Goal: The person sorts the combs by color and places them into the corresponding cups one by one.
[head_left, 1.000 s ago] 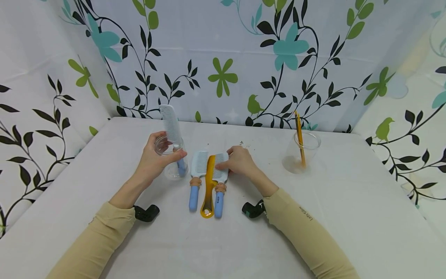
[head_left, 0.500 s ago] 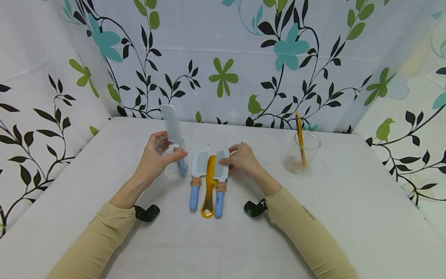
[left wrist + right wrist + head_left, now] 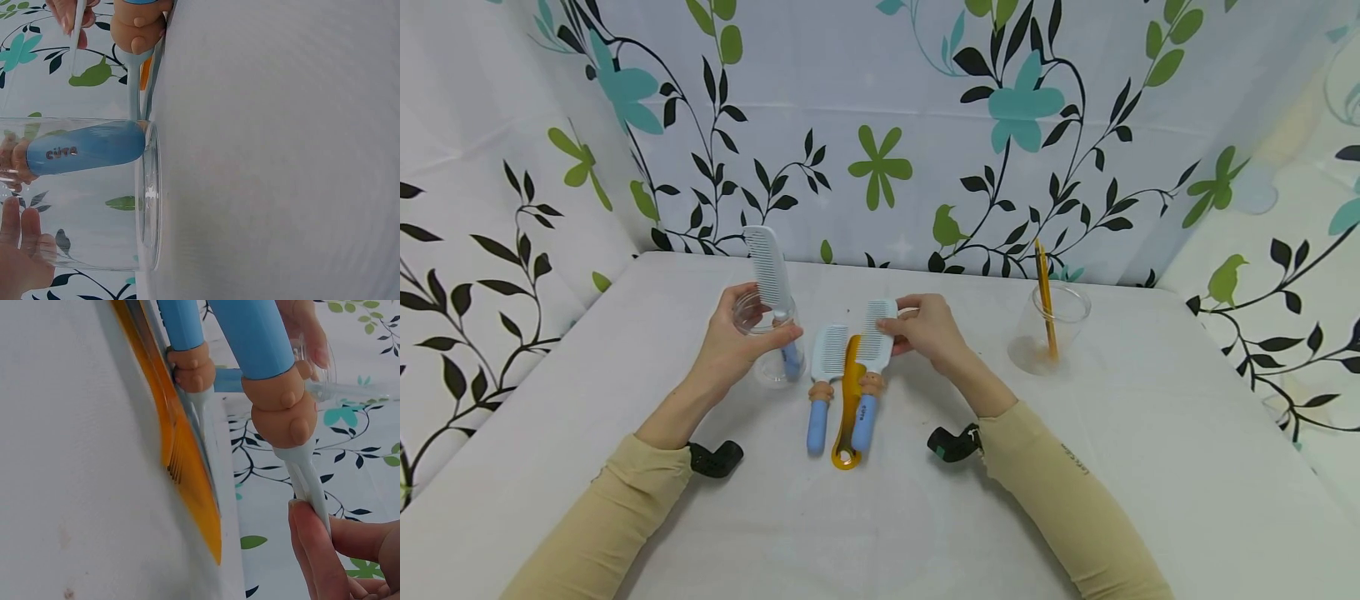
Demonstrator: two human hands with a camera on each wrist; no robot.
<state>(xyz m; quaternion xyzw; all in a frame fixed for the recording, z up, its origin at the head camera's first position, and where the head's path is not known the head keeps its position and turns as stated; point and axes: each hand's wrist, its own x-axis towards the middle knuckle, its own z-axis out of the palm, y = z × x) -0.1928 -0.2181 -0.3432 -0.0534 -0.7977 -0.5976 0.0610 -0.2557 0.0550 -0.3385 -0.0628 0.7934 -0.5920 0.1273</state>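
Note:
My left hand grips a clear jar with its thumb and fingers round it. A pale comb stands in that jar, teeth up, its blue handle showing through the wall. My right hand pinches a second pale comb by its toothed end; in the right wrist view this comb's blue handle is raised off the table. Below it lies an amber comb, partly covered in the head view. Beside that rests another blue-handled comb, flat on the table.
A clear cup with thin yellow sticks leaning in it stands on the white table to the right. Behind the table hangs a leaf-patterned curtain. A black device shows at the left wrist.
My right hand has picked up the right-hand pale comb by its toothed end and moved it up and slightly away, over the amber comb. The left hand and jar have stayed still.

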